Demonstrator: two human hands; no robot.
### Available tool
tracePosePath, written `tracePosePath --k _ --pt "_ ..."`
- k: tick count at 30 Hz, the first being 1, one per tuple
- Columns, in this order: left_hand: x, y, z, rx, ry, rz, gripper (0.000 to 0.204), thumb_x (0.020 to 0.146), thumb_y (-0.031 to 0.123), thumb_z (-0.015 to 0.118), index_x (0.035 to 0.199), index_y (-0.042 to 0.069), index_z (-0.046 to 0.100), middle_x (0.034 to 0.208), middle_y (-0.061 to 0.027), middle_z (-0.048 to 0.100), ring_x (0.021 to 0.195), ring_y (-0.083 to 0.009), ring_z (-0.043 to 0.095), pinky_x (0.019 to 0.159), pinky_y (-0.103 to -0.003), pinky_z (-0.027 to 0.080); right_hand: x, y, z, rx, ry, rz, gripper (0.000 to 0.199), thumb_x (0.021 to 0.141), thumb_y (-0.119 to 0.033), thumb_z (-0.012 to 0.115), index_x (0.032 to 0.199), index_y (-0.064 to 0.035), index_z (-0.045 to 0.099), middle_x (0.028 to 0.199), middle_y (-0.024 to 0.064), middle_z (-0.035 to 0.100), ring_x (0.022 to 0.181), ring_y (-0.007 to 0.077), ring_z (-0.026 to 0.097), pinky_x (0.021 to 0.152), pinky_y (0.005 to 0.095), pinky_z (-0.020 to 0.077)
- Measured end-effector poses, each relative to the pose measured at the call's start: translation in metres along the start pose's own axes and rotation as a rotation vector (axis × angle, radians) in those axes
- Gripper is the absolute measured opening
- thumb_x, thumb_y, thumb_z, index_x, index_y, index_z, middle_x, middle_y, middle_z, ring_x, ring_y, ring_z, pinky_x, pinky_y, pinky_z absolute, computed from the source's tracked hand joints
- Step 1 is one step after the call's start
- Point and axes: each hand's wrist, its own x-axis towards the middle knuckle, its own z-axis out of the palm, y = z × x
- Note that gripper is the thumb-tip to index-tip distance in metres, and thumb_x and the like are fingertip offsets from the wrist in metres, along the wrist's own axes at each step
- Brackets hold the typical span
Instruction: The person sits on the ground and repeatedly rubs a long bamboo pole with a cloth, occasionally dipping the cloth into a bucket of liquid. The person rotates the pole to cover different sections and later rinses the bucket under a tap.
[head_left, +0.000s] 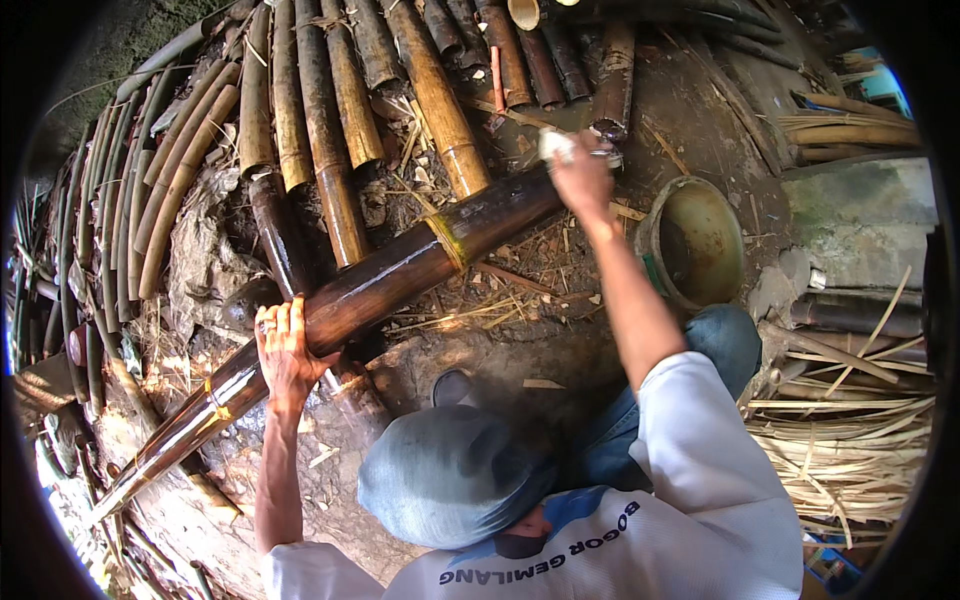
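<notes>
Lying slantwise across the middle of the scene, a long, thick, dark brown glossy bamboo pole (390,275) runs from about 7 o'clock up to about 1 o'clock, resting on dirt strewn with chips and splinters. A yellowish band rings it near its middle. The left hand (287,350) lies on the lower stretch of the pole, at about 8 o'clock from centre, palm down with fingers together and curled over the top of the stem. The right hand (582,175) is at the pole's upper end, at about 1 o'clock, closed around a small pale object (556,145) pressed against the tip; what that object is cannot be told. Both arms wear short white sleeves, and a grey-blue cap (450,475) shows at 6 o'clock, with a blue-trousered knee (725,340) at 4 o'clock.

Just beside the right forearm, at 3 o'clock, sits a round, rusty, yellow-brown metal bucket (690,240), open side facing up. Beyond the pole, from 10 to 12 o'clock, a row of cut tan and brown bamboo lengths (330,110) lies side by side. Thinner grey-green canes (170,170) fan out at 9 o'clock. At 4 o'clock, well apart from the pole, lies a heap of pale split bamboo strips (850,450).
</notes>
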Motion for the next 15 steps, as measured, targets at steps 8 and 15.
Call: tracePosePath --k 8,15 --pt "-0.004 0.004 -0.001 -0.041 -0.003 -0.036 0.108 0.056 0.034 0.094 0.149 0.006 0.045 0.140 -0.0158 0.052 0.130 -0.0341 0.050 0.111 -0.048 0.039 -0.151 -0.109 0.179 -0.017 -0.129 -0.796 0.046 0.096 -0.032 0.058 0.134 -0.0067 0.055 0.133 0.0269 0.058 0.123 0.0364 0.060 0.117 0.0553 0.0359" --pt "-0.017 0.018 0.009 0.008 0.031 -0.081 0.111 0.057 0.030 0.095 0.152 0.008 0.041 0.142 -0.0142 0.051 0.133 -0.0333 0.047 0.116 -0.047 0.034 -0.020 -0.006 0.006 -0.115 0.168 -0.079 0.056 0.099 -0.046 0.056 0.142 -0.0094 0.055 0.139 0.0216 0.059 0.131 0.0387 0.054 0.111 0.0588 0.0410"
